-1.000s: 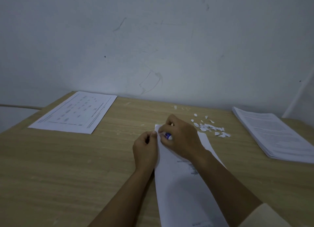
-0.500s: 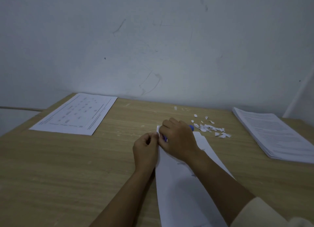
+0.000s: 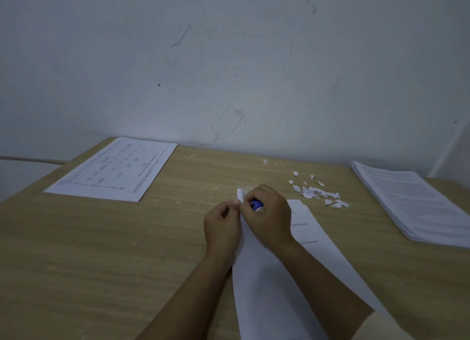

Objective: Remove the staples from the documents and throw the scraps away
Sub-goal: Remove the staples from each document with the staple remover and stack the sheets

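In hand: your left hand (image 3: 222, 227) pinches the top corner of the document (image 3: 267, 288); your right hand (image 3: 269, 212), curled round a blue tool (image 3: 256, 204), works that corner. Scraps (image 3: 318, 193) lie just beyond your right hand, not yet thrown away. Stack (image 3: 419, 207) further right, likely pending.

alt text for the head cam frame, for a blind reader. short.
Two hands work at the top corner of a white document on a wooden table: the left hand pinches the corner, the right hand grips a small blue tool. Torn paper scraps lie just beyond, a stack of papers at the right, a printed sheet far left.
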